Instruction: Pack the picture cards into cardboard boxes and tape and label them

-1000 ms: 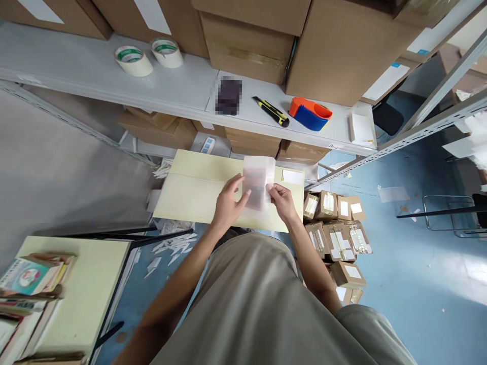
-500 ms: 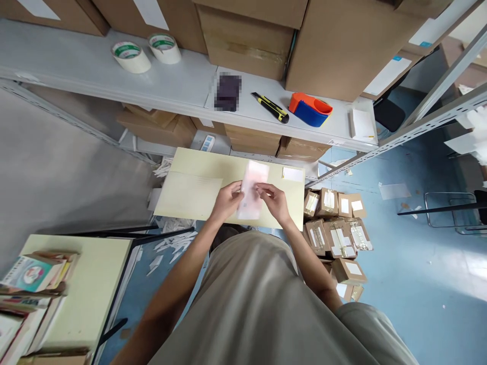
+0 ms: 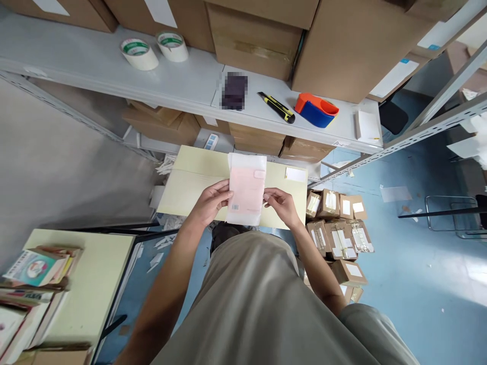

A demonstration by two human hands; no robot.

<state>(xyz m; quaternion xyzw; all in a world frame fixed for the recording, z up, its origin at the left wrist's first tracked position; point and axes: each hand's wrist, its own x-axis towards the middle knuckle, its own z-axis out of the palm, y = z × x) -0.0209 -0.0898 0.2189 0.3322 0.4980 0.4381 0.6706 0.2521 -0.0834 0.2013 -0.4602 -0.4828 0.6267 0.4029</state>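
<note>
Above a pale yellow tabletop [image 3: 190, 185], smooth and flat, the person holds a frosted plastic pouch [image 3: 246, 190] upright between both hands. The pouch is a tall, soft rectangle of milky film; a flat pink sheet shows through it, with a small barcode near its lower left corner and a folded flap across the top. The left hand [image 3: 210, 203] pinches the pouch's left edge, thumb on the front and fingers curled behind. The right hand [image 3: 282, 205] pinches the right edge the same way, at about mid-height. A small white label [image 3: 296, 174] lies on the tabletop just right of the pouch.

Beyond the tabletop runs a grey metal shelf [image 3: 95, 61]. On it sit two round tape rolls [image 3: 139, 53] side by side, a slim yellow-and-black utility knife [image 3: 276, 107] and a curved orange-and-blue tape dispenser [image 3: 316, 110], with large brown cardboard cartons [image 3: 342, 45] behind them. Small brown parcels [image 3: 338, 225], boxy and taped, are heaped on the blue floor right of the tabletop. A stack of books [image 3: 30, 268] rests on a second pale surface at lower left.
</note>
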